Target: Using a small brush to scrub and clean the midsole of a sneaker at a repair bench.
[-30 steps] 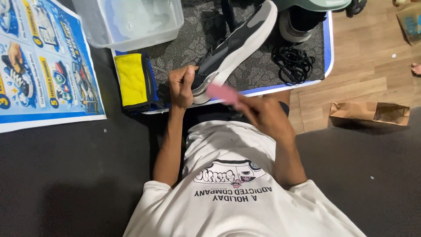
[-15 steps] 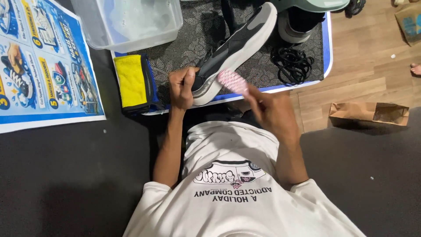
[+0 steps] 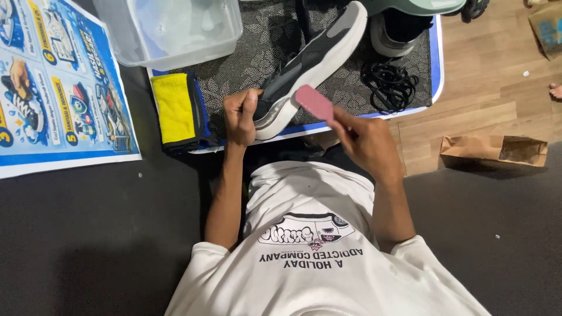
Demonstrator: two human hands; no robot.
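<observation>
A grey and black sneaker (image 3: pixel 319 58) with a pale sole lies tilted on a dark patterned mat (image 3: pixel 257 58). My left hand (image 3: pixel 241 116) grips its near end, the heel, thumb on the upper. My right hand (image 3: pixel 366 140) holds a pink oblong pad (image 3: pixel 314 102) with its far end against the sneaker's sole edge. My white printed shirt fills the lower middle of the view.
A folded yellow cloth (image 3: pixel 175 108) lies left of the sneaker. A clear plastic tub (image 3: pixel 170 26) stands behind it. Black laces (image 3: pixel 391 85) are coiled at right, a second shoe (image 3: pixel 404 23) beyond. A blue poster (image 3: pixel 58 88) lies left, a brown paper bag (image 3: pixel 494 151) right.
My right hand has carried the pink pad up and to the right along the sneaker's sole edge. My left hand keeps its grip on the heel.
</observation>
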